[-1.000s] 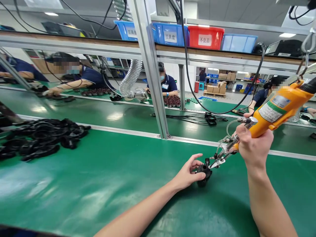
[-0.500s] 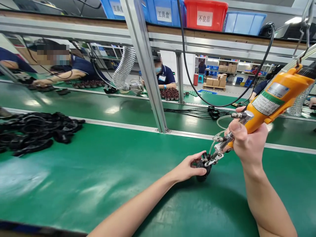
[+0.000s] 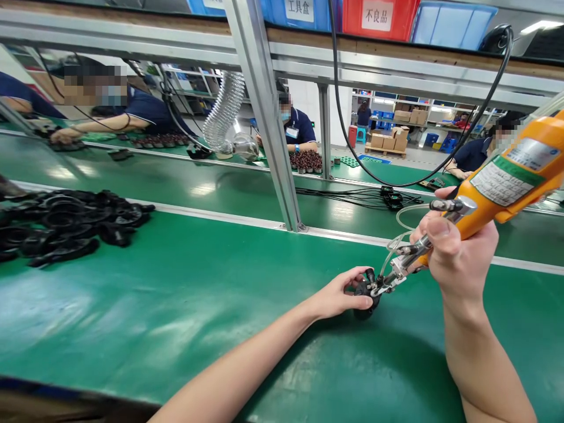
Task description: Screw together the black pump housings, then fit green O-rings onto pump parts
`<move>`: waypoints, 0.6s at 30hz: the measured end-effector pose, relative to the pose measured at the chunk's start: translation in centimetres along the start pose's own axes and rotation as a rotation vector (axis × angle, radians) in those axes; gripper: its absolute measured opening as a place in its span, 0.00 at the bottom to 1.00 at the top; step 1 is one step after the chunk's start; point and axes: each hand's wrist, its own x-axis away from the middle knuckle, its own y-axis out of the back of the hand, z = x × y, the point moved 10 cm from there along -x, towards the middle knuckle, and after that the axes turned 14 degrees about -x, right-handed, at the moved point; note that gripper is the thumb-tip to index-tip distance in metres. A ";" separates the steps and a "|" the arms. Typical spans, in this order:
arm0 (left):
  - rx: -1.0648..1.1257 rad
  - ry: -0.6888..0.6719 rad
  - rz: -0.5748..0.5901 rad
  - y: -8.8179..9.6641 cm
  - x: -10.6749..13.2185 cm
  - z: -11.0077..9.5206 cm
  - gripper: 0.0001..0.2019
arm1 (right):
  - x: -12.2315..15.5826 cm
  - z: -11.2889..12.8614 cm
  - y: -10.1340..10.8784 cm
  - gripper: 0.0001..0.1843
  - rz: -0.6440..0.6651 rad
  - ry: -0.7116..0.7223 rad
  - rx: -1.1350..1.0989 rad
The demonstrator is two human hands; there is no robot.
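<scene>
My left hand (image 3: 340,295) is closed round a small black plastic part (image 3: 367,294) that rests on the green belt (image 3: 176,305). My right hand (image 3: 458,258) grips an orange electric screwdriver (image 3: 506,182) that hangs from above. The screwdriver's metal nose (image 3: 392,277), with thin clear tubes beside it, is tilted down to the left and touches the top of the black part.
A heap of black ring-shaped parts (image 3: 66,226) lies on the belt at the left. A slanted aluminium post (image 3: 273,135) stands behind the belt. Black cables (image 3: 379,200) lie on the far belt. Other people work beyond the frame. Blue and red bins (image 3: 379,14) sit on the shelf above.
The screwdriver's nose has come down from beside the black part onto its top. My left hand has stayed closed on the part. The view has tipped slightly downward.
</scene>
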 end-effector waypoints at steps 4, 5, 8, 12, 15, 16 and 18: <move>0.017 0.001 0.029 -0.3 -0.1 -0.1 0.39 | 0.1 -0.3 -1.1 0.20 0.006 -0.033 -0.043; 0.021 -0.001 0.032 -0.4 -0.1 -0.2 0.39 | 0.1 -0.3 -1.4 0.19 0.004 -0.019 -0.018; 0.028 0.000 0.033 -0.5 -0.1 -0.5 0.39 | 0.2 -0.3 -2.0 0.20 -0.018 0.034 0.035; 0.041 0.002 0.032 -0.6 0.1 -0.8 0.38 | 0.6 -1.2 -2.5 0.23 0.012 0.023 0.070; 0.035 0.010 0.027 -0.6 0.1 -0.8 0.38 | 0.8 -1.8 -2.4 0.25 0.021 0.002 0.074; 0.030 0.015 0.023 -0.5 0.1 -0.8 0.37 | 0.9 -2.0 -2.4 0.25 0.021 -0.009 0.063; 0.030 0.023 0.014 -0.5 0.1 -0.6 0.36 | 1.0 -2.4 -2.5 0.25 0.022 -0.037 0.040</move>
